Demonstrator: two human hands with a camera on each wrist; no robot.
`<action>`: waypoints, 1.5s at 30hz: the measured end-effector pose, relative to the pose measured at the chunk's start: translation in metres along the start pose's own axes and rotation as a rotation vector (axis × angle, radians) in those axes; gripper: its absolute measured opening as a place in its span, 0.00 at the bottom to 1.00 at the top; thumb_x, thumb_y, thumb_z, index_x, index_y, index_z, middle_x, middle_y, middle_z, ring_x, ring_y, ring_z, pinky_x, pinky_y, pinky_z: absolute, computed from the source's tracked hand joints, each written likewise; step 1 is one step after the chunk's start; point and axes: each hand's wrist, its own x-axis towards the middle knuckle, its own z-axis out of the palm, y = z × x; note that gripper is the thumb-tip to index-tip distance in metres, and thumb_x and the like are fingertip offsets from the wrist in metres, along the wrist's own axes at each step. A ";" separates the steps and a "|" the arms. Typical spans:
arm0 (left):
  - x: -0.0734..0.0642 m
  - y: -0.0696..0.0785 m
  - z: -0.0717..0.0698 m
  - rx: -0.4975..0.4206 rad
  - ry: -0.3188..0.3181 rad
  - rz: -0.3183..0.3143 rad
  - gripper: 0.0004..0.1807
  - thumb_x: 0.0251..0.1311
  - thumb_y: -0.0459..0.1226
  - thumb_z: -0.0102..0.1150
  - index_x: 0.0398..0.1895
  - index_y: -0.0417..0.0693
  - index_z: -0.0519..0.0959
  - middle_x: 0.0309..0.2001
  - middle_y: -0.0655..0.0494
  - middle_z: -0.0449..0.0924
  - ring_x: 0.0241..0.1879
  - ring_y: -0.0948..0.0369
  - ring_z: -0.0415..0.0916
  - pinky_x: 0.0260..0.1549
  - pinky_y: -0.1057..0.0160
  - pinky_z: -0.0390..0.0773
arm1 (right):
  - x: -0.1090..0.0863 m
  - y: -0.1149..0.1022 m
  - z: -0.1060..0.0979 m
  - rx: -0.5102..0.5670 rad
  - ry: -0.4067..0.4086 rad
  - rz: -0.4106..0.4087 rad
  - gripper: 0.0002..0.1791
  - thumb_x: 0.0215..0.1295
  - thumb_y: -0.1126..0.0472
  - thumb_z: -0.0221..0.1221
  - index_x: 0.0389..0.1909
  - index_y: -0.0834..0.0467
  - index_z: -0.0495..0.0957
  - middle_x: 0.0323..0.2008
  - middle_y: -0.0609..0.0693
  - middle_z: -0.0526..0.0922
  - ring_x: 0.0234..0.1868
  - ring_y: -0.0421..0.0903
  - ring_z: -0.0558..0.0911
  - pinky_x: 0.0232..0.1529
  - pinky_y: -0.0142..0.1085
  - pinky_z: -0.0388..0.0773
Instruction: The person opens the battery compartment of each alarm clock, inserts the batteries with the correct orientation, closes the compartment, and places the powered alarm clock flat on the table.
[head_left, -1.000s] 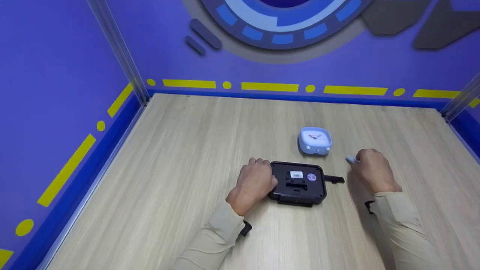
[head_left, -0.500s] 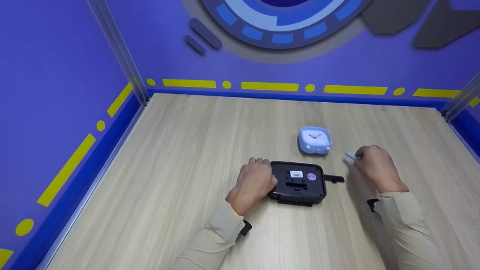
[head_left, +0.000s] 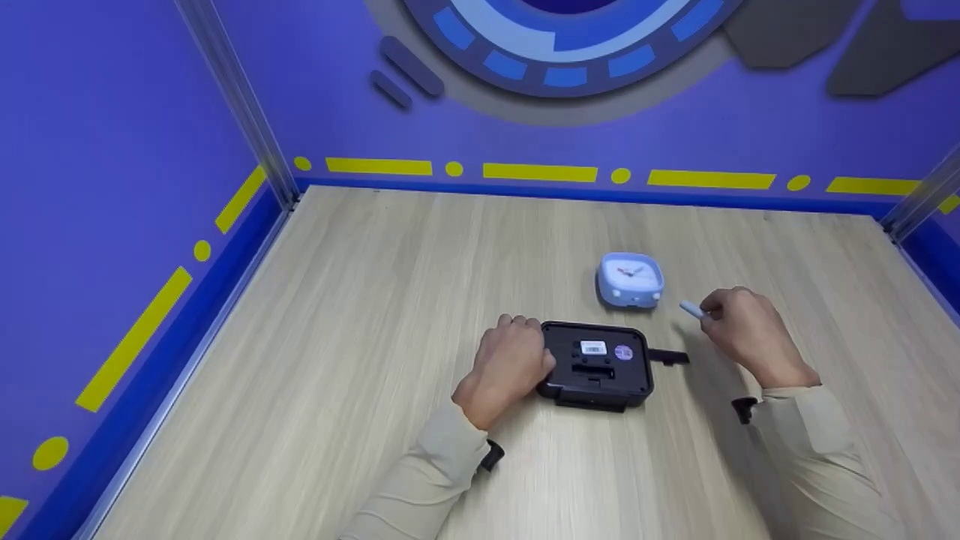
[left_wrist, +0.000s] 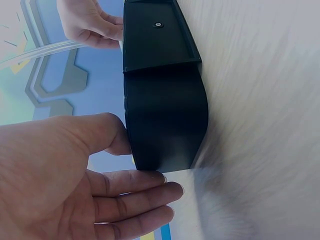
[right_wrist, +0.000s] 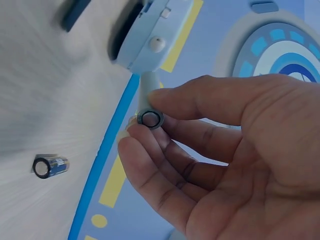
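A black boxy device [head_left: 596, 375] lies back side up on the table, with a label, small knobs and an open battery slot. My left hand [head_left: 508, 360] holds its left end; in the left wrist view the thumb [left_wrist: 117, 137] is on one face and the fingers lie along the end. To the right, my right hand [head_left: 750, 330] pinches a pale battery [head_left: 691, 309] between thumb and fingertips, one end pointing left. Its ringed end [right_wrist: 151, 119] faces the camera in the right wrist view. Beside the device lies a narrow black cover [head_left: 669, 358].
A pale blue alarm clock [head_left: 630, 281] sits face up behind the device. Another battery [right_wrist: 50, 166], with a dark wrapper, lies on the table in the right wrist view. Blue walls [head_left: 480, 135] border the wooden table.
My right hand has shifted slightly away from me, and more of the pale battery now sticks out to the left of its fingers. The left hand and the device stay in place.
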 end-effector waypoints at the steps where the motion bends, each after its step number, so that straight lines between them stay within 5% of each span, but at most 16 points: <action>1: 0.000 0.000 0.000 0.001 0.003 -0.001 0.12 0.64 0.41 0.62 0.37 0.40 0.84 0.34 0.49 0.83 0.38 0.51 0.79 0.33 0.54 0.82 | 0.000 -0.001 0.000 -0.001 0.000 -0.004 0.09 0.66 0.73 0.62 0.42 0.77 0.83 0.36 0.69 0.86 0.34 0.63 0.85 0.36 0.56 0.80; 28: 0.000 -0.001 -0.002 0.001 -0.011 -0.004 0.13 0.66 0.42 0.62 0.39 0.39 0.84 0.36 0.48 0.84 0.39 0.51 0.79 0.34 0.54 0.82 | -0.010 -0.039 -0.014 0.046 -0.054 -0.102 0.06 0.67 0.71 0.64 0.42 0.68 0.87 0.34 0.55 0.81 0.34 0.49 0.78 0.35 0.45 0.74; 45: 0.000 0.000 -0.002 -0.010 -0.021 -0.001 0.15 0.67 0.44 0.63 0.40 0.38 0.84 0.36 0.48 0.84 0.38 0.51 0.79 0.34 0.54 0.82 | -0.016 -0.050 -0.009 0.048 -0.070 -0.309 0.08 0.64 0.74 0.69 0.43 0.64 0.87 0.37 0.49 0.83 0.35 0.44 0.80 0.35 0.36 0.79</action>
